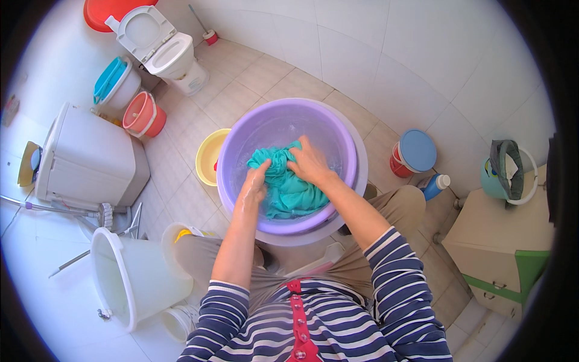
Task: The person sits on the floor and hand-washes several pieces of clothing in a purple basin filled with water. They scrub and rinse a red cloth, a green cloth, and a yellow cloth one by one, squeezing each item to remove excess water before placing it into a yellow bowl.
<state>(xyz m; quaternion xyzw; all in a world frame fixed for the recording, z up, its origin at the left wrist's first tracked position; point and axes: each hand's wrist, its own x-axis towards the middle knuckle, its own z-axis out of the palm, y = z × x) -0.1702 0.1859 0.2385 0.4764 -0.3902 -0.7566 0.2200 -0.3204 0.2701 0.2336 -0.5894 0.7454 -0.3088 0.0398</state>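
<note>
A purple plastic basin point(352, 149) with water in it stands before me, over a paler, wider basin point(363, 169). Wet turquoise cloth point(296, 195) lies bunched in the water, its upper part gathered between my hands. My left hand point(256, 182) grips the cloth's left side, thumb on top, with water running down the wrist. On the right side my right hand point(313, 163) pinches a fold between thumb and fingers. Parts of the fingers of both hands are hidden by the cloth.
A yellow basin point(203, 156) touches the purple one's left. Further left are a red bucket point(158, 118), a white appliance point(90, 158) and a large pale tub point(149, 267). Right are a blue-lidded bucket point(418, 150), a blue bottle point(432, 188) and a cabinet point(484, 231). A toilet point(174, 56) stands beyond.
</note>
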